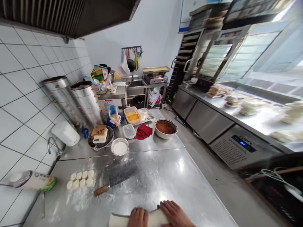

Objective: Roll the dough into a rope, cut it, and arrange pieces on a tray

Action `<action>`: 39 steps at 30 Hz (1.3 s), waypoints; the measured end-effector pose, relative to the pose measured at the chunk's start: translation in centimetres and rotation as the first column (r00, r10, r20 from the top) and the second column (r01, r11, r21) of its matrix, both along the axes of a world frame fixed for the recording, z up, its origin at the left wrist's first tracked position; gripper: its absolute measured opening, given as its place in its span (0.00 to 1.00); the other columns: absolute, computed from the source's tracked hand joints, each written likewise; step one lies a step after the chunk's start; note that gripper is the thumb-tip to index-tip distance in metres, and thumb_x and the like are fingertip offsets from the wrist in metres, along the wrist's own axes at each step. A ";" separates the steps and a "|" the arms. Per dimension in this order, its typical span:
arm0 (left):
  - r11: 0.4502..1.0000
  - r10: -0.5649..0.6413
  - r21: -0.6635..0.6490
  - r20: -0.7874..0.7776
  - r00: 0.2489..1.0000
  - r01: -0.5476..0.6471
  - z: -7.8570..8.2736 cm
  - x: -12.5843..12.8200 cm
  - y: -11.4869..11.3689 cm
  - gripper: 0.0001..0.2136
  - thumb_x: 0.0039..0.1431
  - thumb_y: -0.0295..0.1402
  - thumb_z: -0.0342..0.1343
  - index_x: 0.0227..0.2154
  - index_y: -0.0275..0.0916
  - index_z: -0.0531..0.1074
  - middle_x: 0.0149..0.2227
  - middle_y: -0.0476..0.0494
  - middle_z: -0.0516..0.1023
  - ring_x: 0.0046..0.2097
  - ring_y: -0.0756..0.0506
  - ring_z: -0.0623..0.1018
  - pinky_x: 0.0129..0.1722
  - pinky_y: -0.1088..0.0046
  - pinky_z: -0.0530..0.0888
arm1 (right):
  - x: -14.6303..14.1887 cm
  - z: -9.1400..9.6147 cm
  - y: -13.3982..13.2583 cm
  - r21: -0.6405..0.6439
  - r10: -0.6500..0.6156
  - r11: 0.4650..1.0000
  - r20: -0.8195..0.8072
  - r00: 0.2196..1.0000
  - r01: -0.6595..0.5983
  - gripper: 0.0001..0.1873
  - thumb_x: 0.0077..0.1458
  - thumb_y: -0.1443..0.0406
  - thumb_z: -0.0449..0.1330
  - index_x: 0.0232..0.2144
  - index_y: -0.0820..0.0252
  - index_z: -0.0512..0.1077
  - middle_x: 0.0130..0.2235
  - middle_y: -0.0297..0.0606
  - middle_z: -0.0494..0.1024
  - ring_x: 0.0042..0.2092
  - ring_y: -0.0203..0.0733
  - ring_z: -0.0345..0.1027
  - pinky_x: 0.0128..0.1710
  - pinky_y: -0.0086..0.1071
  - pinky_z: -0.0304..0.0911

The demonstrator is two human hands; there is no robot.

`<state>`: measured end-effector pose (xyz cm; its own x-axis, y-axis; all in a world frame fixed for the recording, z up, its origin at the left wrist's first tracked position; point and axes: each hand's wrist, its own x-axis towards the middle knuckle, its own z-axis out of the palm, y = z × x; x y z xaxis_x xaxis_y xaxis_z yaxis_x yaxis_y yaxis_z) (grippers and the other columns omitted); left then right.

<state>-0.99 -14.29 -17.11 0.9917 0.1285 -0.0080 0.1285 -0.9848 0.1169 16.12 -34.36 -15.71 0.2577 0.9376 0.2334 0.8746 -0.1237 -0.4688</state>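
At the bottom edge of the head view a pale, thick roll of dough (154,217) lies on the steel table, its near side cut off by the frame. My left hand (138,217) rests on its middle, fingers together and curled over the far edge. To the right, my right hand (175,215) grips the same dough, its fingertips bent over the top. A cleaver (123,172) with a wooden handle lies flat beyond the hands, its blade dusted with flour. Left of it, several small dough pieces (82,179) sit in two rows on floured steel.
Farther back stand a bowl of white flour (119,147), a bowl of brown filling (165,127), a red cloth (143,131), a lidded container (129,131) and a scale (100,137). A plastic jar (35,181) is by the tiled wall. The table's right edge drops to the floor.
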 end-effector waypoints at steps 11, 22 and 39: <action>0.977 -0.088 0.196 0.039 0.995 0.078 5.6 -0.1 1.5 0.24 0.64 0.51 0.61 0.54 0.38 0.79 0.49 0.32 0.83 0.50 0.36 0.82 0.51 0.54 0.79 | 1.5 -0.8 -0.8 -0.076 -0.046 0.996 0.069 0.997 0.051 0.33 0.67 0.43 0.56 0.58 0.63 0.72 0.50 0.51 0.80 0.47 0.52 0.73 0.44 0.44 0.67; 0.955 -0.192 0.195 -0.164 0.967 0.223 7.6 -0.6 6.1 0.24 0.68 0.53 0.53 0.50 0.37 0.78 0.43 0.38 0.83 0.44 0.40 0.82 0.44 0.61 0.78 | 7.0 -2.0 -7.0 -0.081 -0.025 0.996 0.055 0.998 0.029 0.31 0.70 0.43 0.51 0.56 0.61 0.72 0.46 0.47 0.80 0.44 0.46 0.72 0.43 0.38 0.62; 0.983 -0.067 0.158 -0.190 0.980 0.098 11.0 -3.4 9.3 0.33 0.70 0.51 0.50 0.69 0.34 0.64 0.67 0.28 0.70 0.65 0.31 0.72 0.62 0.48 0.74 | 4.2 3.4 -3.6 -0.121 -0.187 0.977 -0.071 0.980 0.177 0.25 0.74 0.57 0.48 0.64 0.65 0.68 0.63 0.52 0.73 0.66 0.55 0.62 0.71 0.53 0.54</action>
<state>-4.44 -4.99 -6.09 0.9826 0.0615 -0.1755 0.0504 -0.9965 -0.0670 20.32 -37.99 -12.27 0.4403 0.8923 0.0992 0.7920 -0.3340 -0.5111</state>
